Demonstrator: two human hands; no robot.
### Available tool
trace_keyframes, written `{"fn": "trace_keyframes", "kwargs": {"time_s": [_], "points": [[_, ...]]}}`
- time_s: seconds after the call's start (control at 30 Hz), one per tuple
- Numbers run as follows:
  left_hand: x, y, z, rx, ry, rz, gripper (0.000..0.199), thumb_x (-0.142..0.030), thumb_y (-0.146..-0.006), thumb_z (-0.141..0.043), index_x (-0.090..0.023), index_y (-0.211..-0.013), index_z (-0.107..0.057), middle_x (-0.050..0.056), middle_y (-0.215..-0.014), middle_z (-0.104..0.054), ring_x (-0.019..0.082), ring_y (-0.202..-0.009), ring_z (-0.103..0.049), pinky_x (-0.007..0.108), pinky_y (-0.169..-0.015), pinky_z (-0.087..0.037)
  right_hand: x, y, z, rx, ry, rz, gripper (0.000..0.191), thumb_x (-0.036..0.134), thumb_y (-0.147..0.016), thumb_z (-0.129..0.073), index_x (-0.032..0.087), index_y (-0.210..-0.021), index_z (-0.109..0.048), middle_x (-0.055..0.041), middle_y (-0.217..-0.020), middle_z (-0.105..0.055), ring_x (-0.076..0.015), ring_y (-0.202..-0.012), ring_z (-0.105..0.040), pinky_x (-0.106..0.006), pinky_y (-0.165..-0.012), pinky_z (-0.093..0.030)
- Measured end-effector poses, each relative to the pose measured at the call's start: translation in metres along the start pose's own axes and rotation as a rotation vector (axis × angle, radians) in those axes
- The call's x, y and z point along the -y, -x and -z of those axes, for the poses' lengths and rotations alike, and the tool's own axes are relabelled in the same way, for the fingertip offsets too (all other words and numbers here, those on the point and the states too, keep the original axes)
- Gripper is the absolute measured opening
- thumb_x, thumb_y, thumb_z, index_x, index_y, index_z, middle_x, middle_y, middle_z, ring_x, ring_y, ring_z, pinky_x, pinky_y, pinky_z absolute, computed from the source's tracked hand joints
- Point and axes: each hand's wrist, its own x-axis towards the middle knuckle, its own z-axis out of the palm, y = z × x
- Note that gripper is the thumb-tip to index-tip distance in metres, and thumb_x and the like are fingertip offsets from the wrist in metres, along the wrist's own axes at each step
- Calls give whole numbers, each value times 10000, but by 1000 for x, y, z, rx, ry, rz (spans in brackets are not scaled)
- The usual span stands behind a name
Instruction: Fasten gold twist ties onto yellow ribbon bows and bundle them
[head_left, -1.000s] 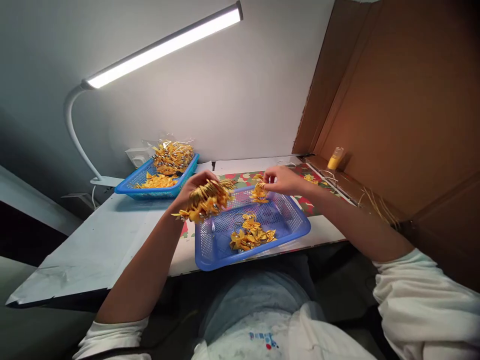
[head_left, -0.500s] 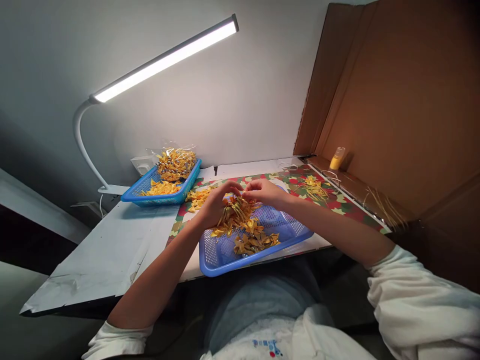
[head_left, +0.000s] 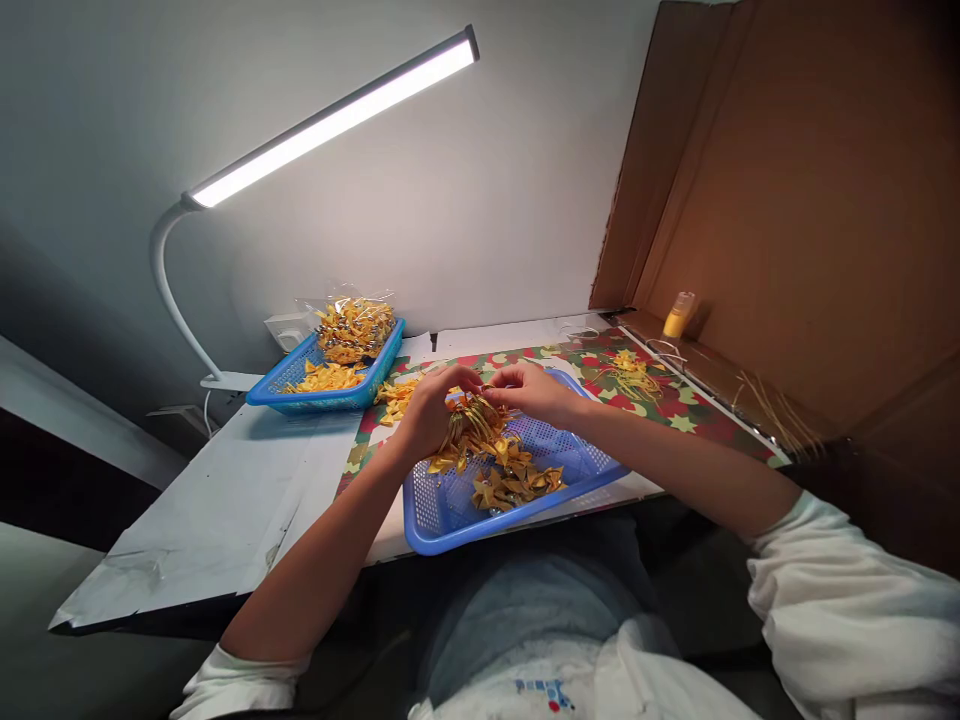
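My left hand (head_left: 433,408) is closed around a bunch of gold cords (head_left: 466,420), with yellow ribbon pieces dangling below it. The fingertips of my right hand (head_left: 529,391) are pinched together beside my left fingertips; what they grip is too small to make out. Both hands are over a purple-blue basket (head_left: 450,541) at the table's front edge. Several yellow ribbon flowers (head_left: 517,484) lie in the basket under the hands. More yellow ribbon pieces (head_left: 395,398) lie on the table just behind my left hand.
A blue basket (head_left: 304,402) of yellow pieces and a plastic bag stands at the back left, near a lit lamp (head_left: 337,120). Yellow pieces with cords (head_left: 634,375) lie on the camouflage-patterned sheet (head_left: 682,424). A small yellow container (head_left: 677,318) stands by the cardboard (head_left: 810,200) at right.
My right fingers have dipped slightly beside the left ones. The whole view has shifted a little, and both hands still hold their places over the basket.
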Motion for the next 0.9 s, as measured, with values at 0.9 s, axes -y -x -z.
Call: {"fn": "trace_keyframes", "kwargs": {"time_s": [0.9], "points": [[-1,4,-1,28,544,101,454,-356,-755,-732,-203,-1149,-568,19,-868,-631,149,-759,-614,258,-693,-489,4,4,4,180,-44,236,226,194,-770,-636,177,-963,-519,20,-775,-578,-99,-727,-570,-275,-700,-502]]}}
